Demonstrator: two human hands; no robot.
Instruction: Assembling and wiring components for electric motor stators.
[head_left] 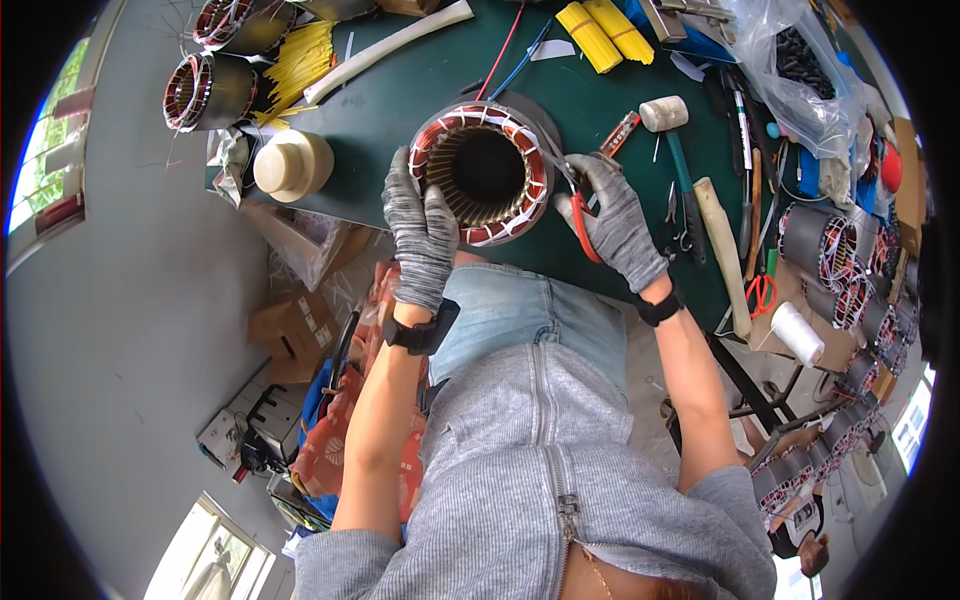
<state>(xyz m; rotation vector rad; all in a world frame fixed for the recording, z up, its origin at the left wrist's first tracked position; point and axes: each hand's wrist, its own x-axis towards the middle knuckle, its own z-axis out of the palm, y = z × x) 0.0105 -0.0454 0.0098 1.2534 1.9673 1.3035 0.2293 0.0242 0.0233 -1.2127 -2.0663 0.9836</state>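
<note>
A round motor stator (520, 136) with copper windings laced in white cord rests on the green table, its open bore facing me. My left hand (420, 228), in a grey striped glove, grips its left side, with the thumb at the winding ring. In my right hand (622, 222), gloved alike, is a pair of scissors with red handles (582, 228). The scissors' blades reach up and left to the stator's right rim. Whether the blades touch the cord is too small to tell. Red and blue wires (510, 78) run away behind the stator.
Right of my hands lie a white-headed mallet (664, 114), a red box cutter (620, 134) and other tools. A cream plastic pot (292, 167) stands at left, near yellow strips (304, 66) and more stators (208, 92). A white thread spool (797, 334) lies at lower right.
</note>
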